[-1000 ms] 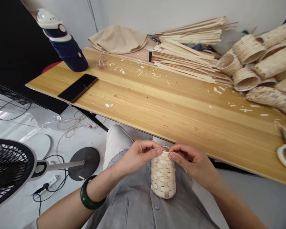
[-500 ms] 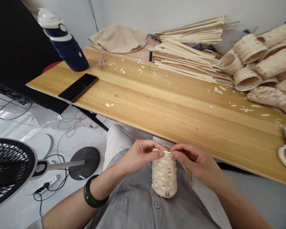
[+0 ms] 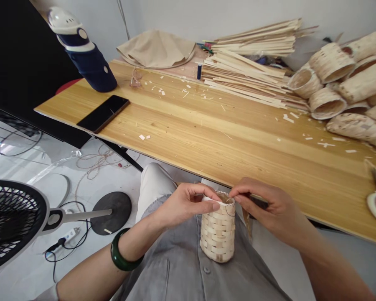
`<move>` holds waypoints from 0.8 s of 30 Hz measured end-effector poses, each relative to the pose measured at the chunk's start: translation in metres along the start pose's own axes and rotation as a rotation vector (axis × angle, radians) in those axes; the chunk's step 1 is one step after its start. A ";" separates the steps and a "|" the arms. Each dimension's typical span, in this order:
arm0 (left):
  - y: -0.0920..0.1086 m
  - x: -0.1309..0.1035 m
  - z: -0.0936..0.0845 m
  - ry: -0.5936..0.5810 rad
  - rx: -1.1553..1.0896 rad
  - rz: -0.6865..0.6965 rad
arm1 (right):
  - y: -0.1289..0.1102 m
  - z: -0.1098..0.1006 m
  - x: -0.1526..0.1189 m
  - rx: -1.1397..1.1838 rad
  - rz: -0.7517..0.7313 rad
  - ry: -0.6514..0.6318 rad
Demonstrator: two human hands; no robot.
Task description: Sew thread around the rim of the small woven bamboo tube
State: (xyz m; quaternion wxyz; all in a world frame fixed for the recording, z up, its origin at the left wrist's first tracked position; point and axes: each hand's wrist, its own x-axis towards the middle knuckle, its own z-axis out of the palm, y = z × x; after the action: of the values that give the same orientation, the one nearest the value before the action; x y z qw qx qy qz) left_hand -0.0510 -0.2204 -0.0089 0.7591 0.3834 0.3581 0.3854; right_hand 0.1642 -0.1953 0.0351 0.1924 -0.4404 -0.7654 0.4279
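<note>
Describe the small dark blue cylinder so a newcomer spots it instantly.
Follow the wooden table to the pale strips piled near the wall. The small cylinder stands upright at their left end, dark blue, far smaller than the blue-and-white bottle.

We've got a wide lane across the middle of the tabletop point(image 3: 181, 121) — just flat scraps point(image 3: 144, 137) there. Far left, the tall bottle point(image 3: 90, 62) blocks; the phone point(image 3: 103, 113) lies low, nearer. Piled strips point(image 3: 247, 73) wall the far side, tubes point(image 3: 327, 102) the far right. Off the near edge, the woven basket point(image 3: 218, 234) plugs the middle.
</note>
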 end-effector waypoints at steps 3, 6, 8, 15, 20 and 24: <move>0.000 0.000 0.000 0.006 0.018 -0.011 | 0.001 -0.001 0.002 -0.006 -0.009 -0.045; -0.001 0.000 0.000 0.010 0.038 -0.019 | 0.001 -0.002 0.003 -0.024 -0.014 -0.062; -0.001 0.000 0.000 0.004 0.042 -0.017 | 0.001 -0.003 0.003 -0.029 -0.025 -0.073; 0.000 0.000 -0.001 -0.016 0.033 -0.014 | 0.002 -0.006 0.004 -0.011 0.007 -0.090; -0.001 0.000 0.000 -0.012 0.042 -0.008 | 0.003 -0.007 0.004 0.001 0.015 -0.080; -0.001 0.000 0.000 -0.016 0.041 -0.013 | 0.006 -0.007 0.004 0.013 0.028 -0.098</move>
State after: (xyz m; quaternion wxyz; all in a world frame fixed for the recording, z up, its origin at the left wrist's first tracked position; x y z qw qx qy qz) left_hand -0.0507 -0.2206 -0.0098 0.7563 0.3996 0.3625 0.3701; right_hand 0.1694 -0.1869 0.0341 0.1516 -0.4286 -0.7649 0.4564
